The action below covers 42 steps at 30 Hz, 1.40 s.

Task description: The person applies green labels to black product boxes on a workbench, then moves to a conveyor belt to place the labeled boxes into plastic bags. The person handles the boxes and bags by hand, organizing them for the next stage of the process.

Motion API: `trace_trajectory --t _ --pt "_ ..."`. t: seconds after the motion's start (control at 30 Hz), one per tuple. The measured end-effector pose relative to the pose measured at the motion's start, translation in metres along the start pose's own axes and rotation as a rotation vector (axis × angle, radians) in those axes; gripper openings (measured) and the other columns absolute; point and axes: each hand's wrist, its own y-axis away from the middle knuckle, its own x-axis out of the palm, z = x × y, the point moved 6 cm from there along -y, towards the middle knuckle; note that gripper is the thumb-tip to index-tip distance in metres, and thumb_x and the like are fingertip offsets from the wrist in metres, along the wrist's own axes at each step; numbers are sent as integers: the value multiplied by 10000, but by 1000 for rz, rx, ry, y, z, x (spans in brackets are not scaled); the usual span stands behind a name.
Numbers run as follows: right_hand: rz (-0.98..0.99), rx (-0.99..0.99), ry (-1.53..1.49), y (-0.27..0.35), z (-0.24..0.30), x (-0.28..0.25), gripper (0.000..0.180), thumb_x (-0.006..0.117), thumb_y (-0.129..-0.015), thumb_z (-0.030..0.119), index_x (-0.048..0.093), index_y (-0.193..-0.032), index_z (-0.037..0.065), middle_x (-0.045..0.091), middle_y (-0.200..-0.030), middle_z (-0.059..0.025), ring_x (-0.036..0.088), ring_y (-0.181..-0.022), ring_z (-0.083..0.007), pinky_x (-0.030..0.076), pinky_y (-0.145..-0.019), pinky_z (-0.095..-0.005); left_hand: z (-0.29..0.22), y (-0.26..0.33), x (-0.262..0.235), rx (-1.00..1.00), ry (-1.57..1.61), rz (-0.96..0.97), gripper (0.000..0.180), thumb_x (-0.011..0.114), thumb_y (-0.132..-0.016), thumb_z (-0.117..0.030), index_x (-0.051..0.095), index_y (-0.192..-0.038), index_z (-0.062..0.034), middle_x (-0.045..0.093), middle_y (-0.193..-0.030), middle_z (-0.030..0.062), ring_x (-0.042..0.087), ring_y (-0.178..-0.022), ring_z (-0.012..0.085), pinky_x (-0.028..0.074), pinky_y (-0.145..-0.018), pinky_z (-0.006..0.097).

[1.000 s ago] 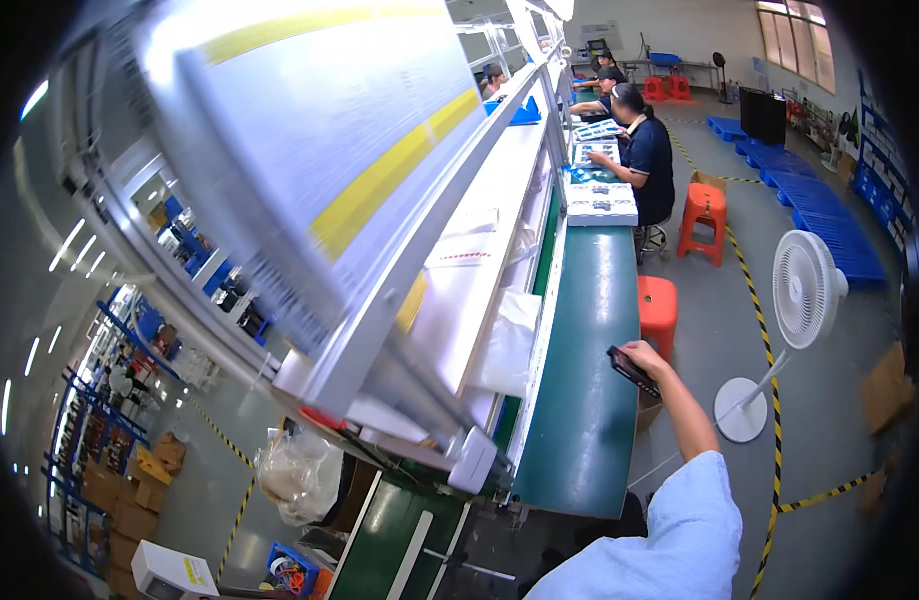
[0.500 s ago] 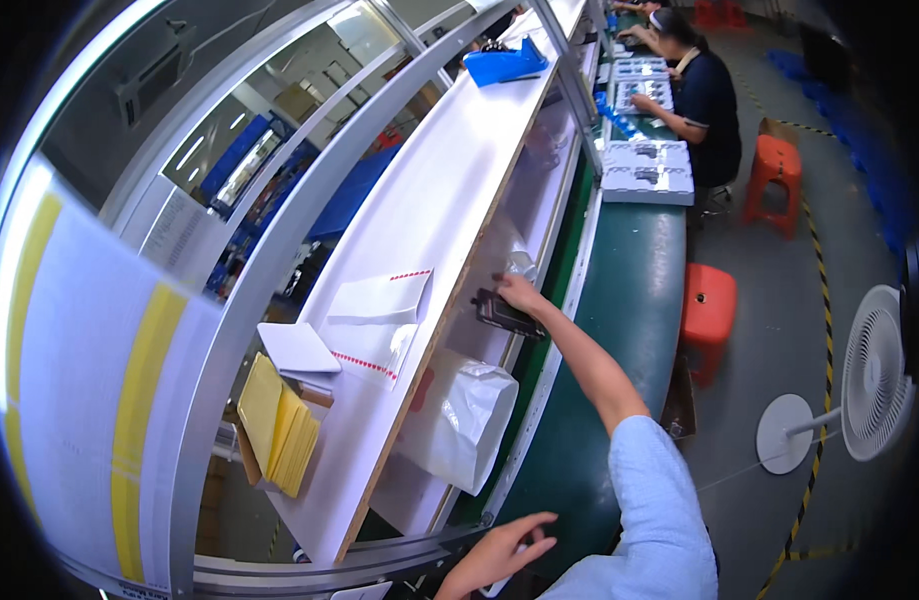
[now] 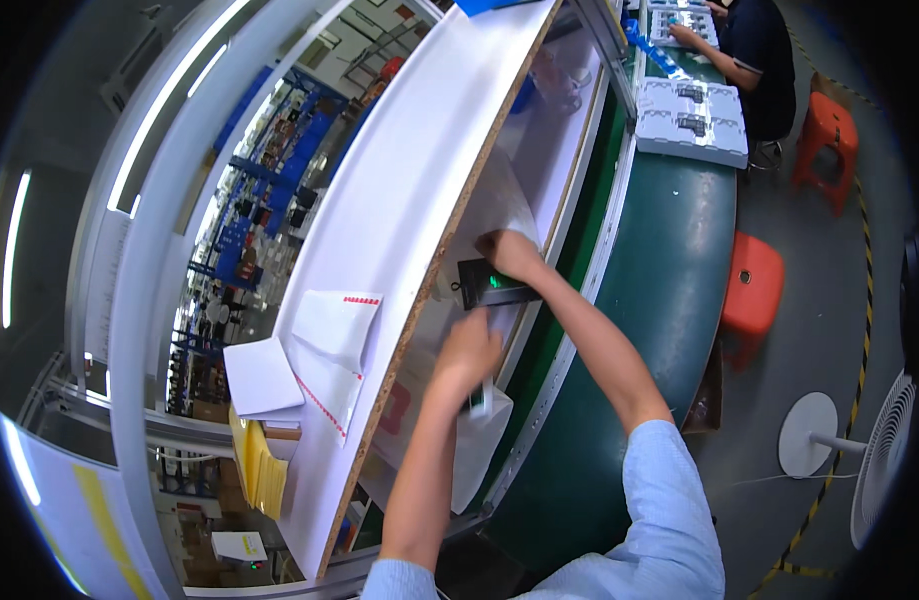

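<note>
My right hand (image 3: 509, 252) reaches under the white shelf (image 3: 419, 180) and is closed on a flat black device (image 3: 491, 285) with a green light on its face. Just below it, my left hand (image 3: 466, 355) has its fingers curled on the upper edge of a white plastic bag (image 3: 474, 450) that hangs at the bench edge. A small dark piece shows under the left fingers; what it is cannot be told. The two hands are about a hand's width apart.
White sheets with red dotted edges (image 3: 334, 330) and yellow envelopes (image 3: 259, 465) lie at the shelf's near end. A green conveyor belt (image 3: 679, 250) carries white trays (image 3: 694, 120), where a co-worker (image 3: 754, 40) sits. Orange stools (image 3: 754, 285) and a floor fan (image 3: 889, 460) stand to the right.
My left hand has come up from the lower edge to the white bag under the shelf. My right hand has kept the black device and stayed beneath the shelf.
</note>
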Motion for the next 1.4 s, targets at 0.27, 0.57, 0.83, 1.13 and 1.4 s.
trace_trajectory --t 0.27,0.57,0.83,1.13,1.4 --pt "80 -79 4 0 -28 -20 255 450 -757 145 611 -912 22 592 -926 -236 564 -891 -387 448 -785 -445 33 -101 -1 -201 -103 -63 452 500 -764 -163 452 -1176 17 564 -1014 314 564 -949 422 450 -823 439" --pt "89 -9 -120 34 -25 -39 256 435 -789 178 597 -879 1 594 -860 -229 565 -832 -395 446 -746 -429 41 -86 6 -119 -130 -384 423 620 -786 -287 513 -1132 -69 520 -1096 230 553 -983 367 454 -815 440" --pt "12 350 -753 82 -50 -37 245 386 -888 178 521 -771 10 495 -660 4 473 -643 -73 388 -603 -247 61 -73 18 -224 -90 -221 240 614 -752 -144 567 -952 -20 602 -937 198 585 -906 359 460 -802 430" --pt "-103 691 -1346 186 -130 -23 229 407 -888 238 509 -772 70 453 -545 -45 436 -342 -160 336 -317 -280 -22 -36 67 194 -300 4 216 500 -782 -44 523 -985 27 574 -1005 233 611 -825 392 501 -716 439" --pt "-250 1013 -602 314 -237 -51 258 408 -874 186 592 -807 18 545 -645 -50 498 -514 -147 400 -477 -311 7 61 301 182 -16 510 664 652 -770 -264 314 -1284 -12 461 -1191 228 544 -1017 393 463 -839 440"
